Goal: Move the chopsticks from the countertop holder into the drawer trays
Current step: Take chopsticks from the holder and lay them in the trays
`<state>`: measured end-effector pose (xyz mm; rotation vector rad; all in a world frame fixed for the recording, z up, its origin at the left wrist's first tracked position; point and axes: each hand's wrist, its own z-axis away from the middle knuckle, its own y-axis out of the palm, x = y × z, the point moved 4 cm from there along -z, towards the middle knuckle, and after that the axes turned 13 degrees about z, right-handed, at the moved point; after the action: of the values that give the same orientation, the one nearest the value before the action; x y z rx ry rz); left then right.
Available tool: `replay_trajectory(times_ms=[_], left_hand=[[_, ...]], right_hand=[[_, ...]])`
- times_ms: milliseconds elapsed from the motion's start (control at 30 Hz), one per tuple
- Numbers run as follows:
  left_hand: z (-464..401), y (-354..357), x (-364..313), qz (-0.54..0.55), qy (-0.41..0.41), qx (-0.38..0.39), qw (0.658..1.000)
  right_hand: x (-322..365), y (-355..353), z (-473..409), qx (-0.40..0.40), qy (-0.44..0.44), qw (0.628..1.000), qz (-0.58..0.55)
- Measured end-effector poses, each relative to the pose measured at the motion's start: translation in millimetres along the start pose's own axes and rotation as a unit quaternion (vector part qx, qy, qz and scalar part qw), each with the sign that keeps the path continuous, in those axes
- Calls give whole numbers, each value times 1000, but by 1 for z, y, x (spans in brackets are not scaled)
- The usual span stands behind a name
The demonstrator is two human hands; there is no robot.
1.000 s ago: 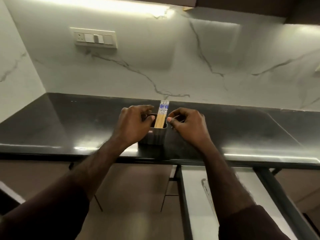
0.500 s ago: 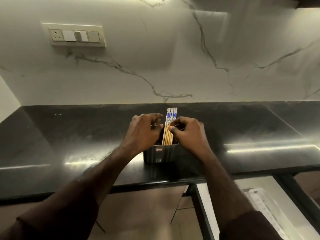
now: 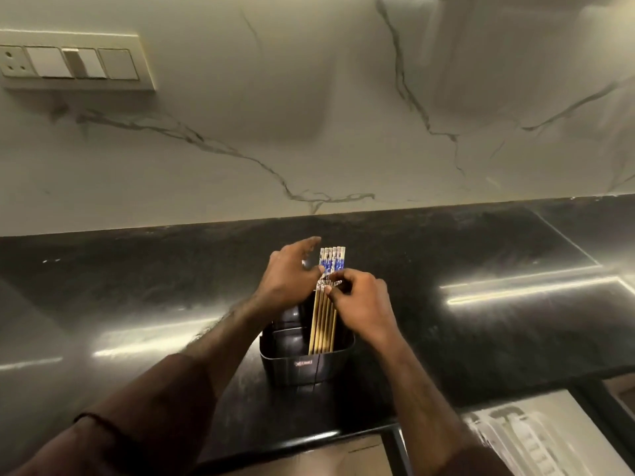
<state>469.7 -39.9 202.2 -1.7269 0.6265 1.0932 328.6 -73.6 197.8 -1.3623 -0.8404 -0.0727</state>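
Chopsticks (image 3: pixel 326 304) stand upright in the dark holder (image 3: pixel 305 362) on the countertop (image 3: pixel 481 338), fanned flat for selection. Right hand (image 3: pixel 360 304) pinches their shafts; left hand (image 3: pixel 292 280), fingers loosely extended, steadies the bundle at 9 o'clock (presumably preventing scatter). Drawer tray (image 3: pixel 536 441) lies at 5 o'clock.

We see the holder (image 3: pixel 307 364) standing on the countertop (image 3: pixel 137 297), near its front edge. The chopsticks (image 3: pixel 324 310) stand in the holder's right compartment, leaning toward twelve o'clock. Our left hand (image 3: pixel 288 280) sits at nine o'clock of the chopsticks, touching them; our right hand (image 3: pixel 360 300) sits at three o'clock, pinching them. The wall (image 3: pixel 309 115) rises behind the countertop, with a switch plate (image 3: pixel 72 61) on it at ten o'clock. The drawer (image 3: pixel 536 438) lies below the countertop at five o'clock.
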Motion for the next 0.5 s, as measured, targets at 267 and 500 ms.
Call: replay_trajectory(times_ms=[267,500], left_hand=[[-25,10,25,133,-73,48,987],[-28,16,38,210,-88,65,972]], right_hand=[[-3,21,-2,6,52,999,8],[-1,26,-5,3,69,997,19]])
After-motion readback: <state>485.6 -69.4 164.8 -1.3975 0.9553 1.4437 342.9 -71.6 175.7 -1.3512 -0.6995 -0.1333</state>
